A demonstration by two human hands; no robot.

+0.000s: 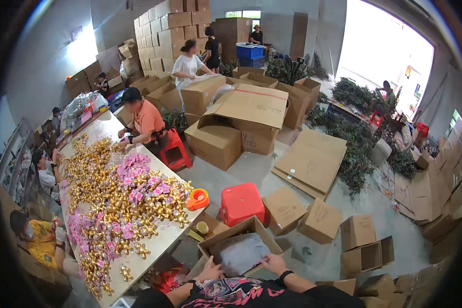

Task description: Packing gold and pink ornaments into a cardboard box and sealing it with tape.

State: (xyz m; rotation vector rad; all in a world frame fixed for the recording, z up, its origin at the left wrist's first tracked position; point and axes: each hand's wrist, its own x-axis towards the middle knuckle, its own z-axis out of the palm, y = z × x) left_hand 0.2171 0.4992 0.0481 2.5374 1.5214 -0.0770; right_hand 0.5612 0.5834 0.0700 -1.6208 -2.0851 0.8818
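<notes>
Right in front of me stands an open cardboard box (204,245) with its flaps raised. Inside it lies a pale grey plastic bag (244,252), spread over the contents and hiding them. At the box's near left corner, my left hand (209,270) is closed at the bag's edge, the thumb pointing up. My right hand (275,264) pinches the bag's near right edge between thumb and fingers. Both forearms rest close to my body, with a dark band on the right wrist.
On the left, a long table (161,238) bears heaps of gold ornaments (92,174) and pink-tagged packets (133,172). An orange tape dispenser (197,199) sits at its corner. Beyond my box are a red stool (243,204) and cartons (321,220). Several people work around the table.
</notes>
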